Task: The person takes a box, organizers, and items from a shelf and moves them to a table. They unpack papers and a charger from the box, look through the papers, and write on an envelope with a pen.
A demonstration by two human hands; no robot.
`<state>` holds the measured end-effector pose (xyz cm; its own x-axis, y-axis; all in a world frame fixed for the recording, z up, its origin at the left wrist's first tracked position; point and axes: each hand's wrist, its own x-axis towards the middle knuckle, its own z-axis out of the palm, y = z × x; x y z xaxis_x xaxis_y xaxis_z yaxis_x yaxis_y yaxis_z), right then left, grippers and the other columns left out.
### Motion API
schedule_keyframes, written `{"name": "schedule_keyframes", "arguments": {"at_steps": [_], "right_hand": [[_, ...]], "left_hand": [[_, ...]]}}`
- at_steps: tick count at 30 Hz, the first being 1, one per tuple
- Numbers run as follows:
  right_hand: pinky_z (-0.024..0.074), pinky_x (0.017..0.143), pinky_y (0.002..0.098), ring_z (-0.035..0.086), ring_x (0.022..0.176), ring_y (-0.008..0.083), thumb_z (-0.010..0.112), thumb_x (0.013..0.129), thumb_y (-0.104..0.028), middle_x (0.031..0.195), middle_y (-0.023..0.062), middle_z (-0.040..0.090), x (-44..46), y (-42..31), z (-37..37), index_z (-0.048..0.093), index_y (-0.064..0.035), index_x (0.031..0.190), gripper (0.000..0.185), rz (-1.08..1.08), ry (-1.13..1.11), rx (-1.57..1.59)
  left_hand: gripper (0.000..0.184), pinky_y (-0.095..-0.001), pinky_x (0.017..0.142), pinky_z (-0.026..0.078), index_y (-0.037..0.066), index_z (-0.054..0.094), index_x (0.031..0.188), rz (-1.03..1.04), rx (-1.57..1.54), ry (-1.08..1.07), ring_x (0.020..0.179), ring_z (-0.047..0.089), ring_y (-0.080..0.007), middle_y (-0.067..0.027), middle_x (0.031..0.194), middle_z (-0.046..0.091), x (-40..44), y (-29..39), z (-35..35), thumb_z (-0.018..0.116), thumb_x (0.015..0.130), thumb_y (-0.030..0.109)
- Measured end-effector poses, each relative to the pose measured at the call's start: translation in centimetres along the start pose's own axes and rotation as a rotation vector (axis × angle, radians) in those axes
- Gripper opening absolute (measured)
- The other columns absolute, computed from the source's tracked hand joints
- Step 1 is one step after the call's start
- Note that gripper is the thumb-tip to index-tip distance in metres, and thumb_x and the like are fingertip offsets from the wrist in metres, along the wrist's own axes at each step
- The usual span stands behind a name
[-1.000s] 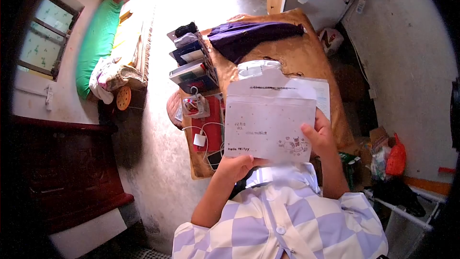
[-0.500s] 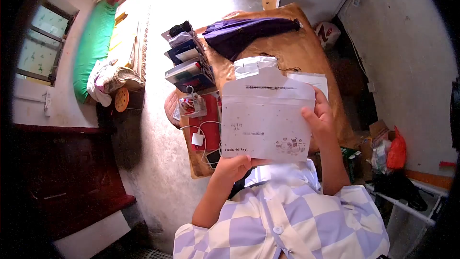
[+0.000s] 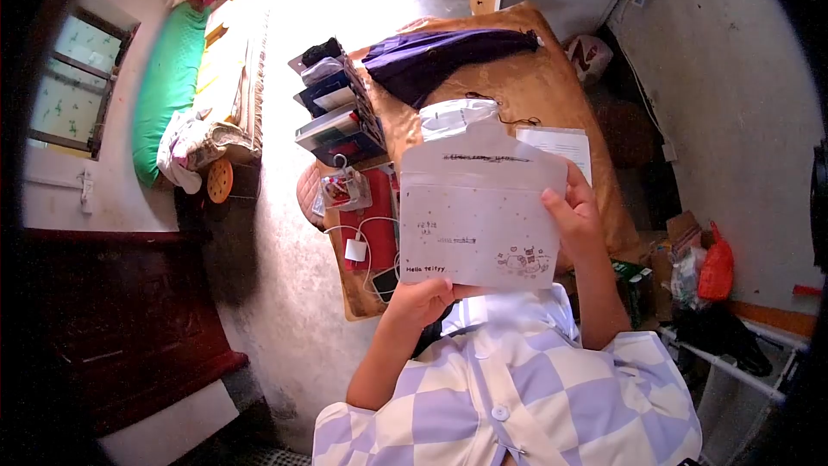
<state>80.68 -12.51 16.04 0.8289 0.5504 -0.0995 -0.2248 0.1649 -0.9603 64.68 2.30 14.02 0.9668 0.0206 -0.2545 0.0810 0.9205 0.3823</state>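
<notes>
A white paper envelope [image 3: 479,216], its flap unfolded upward, is held up in front of me. Small printed drawings, handwriting and a scribbled-out line mark its face. My left hand [image 3: 424,300] pinches the bottom edge, thumb in front, its other fingers mostly hidden behind. On the right edge my right hand [image 3: 573,207] grips with the thumb on the front and fingers behind. Beyond the envelope's left side lie a red folder [image 3: 373,237], a white charger [image 3: 354,249] with a cable, and a dark phone [image 3: 385,284].
An orange-brown covered table [image 3: 509,78] carries a purple cloth [image 3: 431,56], a book rack [image 3: 341,112], a clear box [image 3: 347,190] and a printed sheet [image 3: 559,148]. Right of it are a red bag [image 3: 716,267] and a white-framed rack [image 3: 733,371]. A green cushioned seat [image 3: 172,78] stands left.
The envelope and both hands stay almost still. Only a slight shift of the whole view shows.
</notes>
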Motion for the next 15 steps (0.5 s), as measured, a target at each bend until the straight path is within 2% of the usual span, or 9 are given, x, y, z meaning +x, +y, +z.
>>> {"name": "schedule_keyframes", "arguments": {"at_steps": [4,7,11,13,15], "right_hand": [[0.0420,0.080,0.0286,0.051,0.092,0.0142,0.047,0.080,-0.006,0.102,0.0095,0.052,0.1,0.4,-0.1,0.041,-0.0024,0.114,0.035,-0.013,-0.007,-0.013],[0.0419,0.080,0.0283,0.051,0.091,0.0139,0.046,0.080,-0.006,0.101,0.0094,0.052,0.2,0.4,-0.3,0.041,-0.0023,0.115,0.036,0.006,-0.009,-0.066],[0.0410,0.080,0.0277,0.051,0.091,0.0145,0.047,0.079,-0.007,0.099,0.0092,0.052,0.2,-0.1,-1.1,0.043,-0.0020,0.115,0.037,0.070,0.018,-0.109],[0.0409,0.079,0.0276,0.051,0.089,0.0148,0.048,0.078,-0.007,0.099,0.0089,0.052,0.2,-0.1,-1.2,0.043,-0.0016,0.115,0.037,-0.112,0.066,-0.196],[0.0405,0.077,0.0277,0.051,0.087,0.0160,0.048,0.079,-0.011,0.097,0.0090,0.053,-0.3,-1.1,-0.4,0.046,-0.0014,0.111,0.034,-0.270,0.103,-0.175]], "left_hand": [[0.062,-0.0563,0.086,0.038,-0.004,0.024,0.123,0.007,-0.009,0.023,0.108,0.042,-0.0414,-0.0231,0.118,0.039,0.0,-0.1,-0.1,0.036,0.063,-0.012],[0.058,-0.0561,0.085,0.039,-0.004,0.026,0.122,0.015,0.061,0.095,0.106,0.043,-0.0418,-0.0236,0.116,0.041,-0.1,0.3,-0.2,0.037,0.065,-0.010],[0.052,-0.0562,0.082,0.041,-0.004,0.028,0.121,0.025,-0.005,0.190,0.102,0.047,-0.0400,-0.0223,0.112,0.045,-0.3,0.6,-2.4,0.042,0.070,-0.004],[0.049,-0.0561,0.077,0.044,-0.005,0.030,0.119,0.067,0.000,0.219,0.098,0.050,-0.0390,-0.0213,0.105,0.049,-0.3,0.9,-2.9,0.047,0.074,0.004],[0.049,-0.0553,0.081,0.042,-0.002,0.029,0.121,0.093,0.028,0.266,0.101,0.049,-0.0363,-0.0199,0.112,0.046,-1.2,1.6,-5.1,0.045,0.075,0.001]]}}
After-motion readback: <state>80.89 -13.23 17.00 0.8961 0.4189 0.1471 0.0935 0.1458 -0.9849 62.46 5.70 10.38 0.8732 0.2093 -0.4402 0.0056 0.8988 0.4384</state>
